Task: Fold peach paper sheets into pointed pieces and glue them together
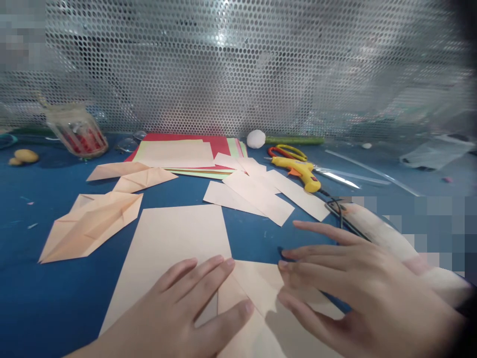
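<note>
A sheet of peach paper with crease lines lies directly in front of me, its left part over a plain peach sheet. My left hand rests flat on both, thumb and fingers apart, fingertips near the creased sheet's upper left corner. My right hand is over its right side. The index fingertip touches the upper edge and the thumb sits apart, lower down; these fingers are stretched out. The lower part of the creased sheet runs out of view.
Folded peach papers lie left. Loose paper strips are ahead, before a stack of coloured paper. A yellow glue gun, scissors and a white ball lie beyond. A jar stands near the perforated metal screen.
</note>
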`<state>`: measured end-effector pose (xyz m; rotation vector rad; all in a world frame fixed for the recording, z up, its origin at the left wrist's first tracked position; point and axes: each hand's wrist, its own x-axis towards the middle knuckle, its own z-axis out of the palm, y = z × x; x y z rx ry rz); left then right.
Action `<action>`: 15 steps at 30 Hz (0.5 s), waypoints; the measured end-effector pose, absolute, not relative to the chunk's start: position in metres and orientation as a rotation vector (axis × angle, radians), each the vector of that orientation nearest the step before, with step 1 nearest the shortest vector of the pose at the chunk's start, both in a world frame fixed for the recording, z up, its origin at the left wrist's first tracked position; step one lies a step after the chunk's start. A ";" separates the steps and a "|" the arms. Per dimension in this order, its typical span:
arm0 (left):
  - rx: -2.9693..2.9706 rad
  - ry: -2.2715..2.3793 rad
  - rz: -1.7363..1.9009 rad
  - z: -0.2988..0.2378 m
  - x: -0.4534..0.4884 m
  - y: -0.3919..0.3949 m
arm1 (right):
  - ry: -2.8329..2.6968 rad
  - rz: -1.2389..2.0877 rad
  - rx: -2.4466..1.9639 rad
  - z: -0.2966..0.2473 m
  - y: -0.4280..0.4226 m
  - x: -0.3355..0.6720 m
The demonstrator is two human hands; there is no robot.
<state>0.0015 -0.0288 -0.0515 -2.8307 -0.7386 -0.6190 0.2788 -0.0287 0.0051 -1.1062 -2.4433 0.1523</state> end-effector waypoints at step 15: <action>-2.887 -0.762 -0.650 -0.047 0.003 -0.024 | -2.471 0.260 -1.042 0.000 -0.019 0.272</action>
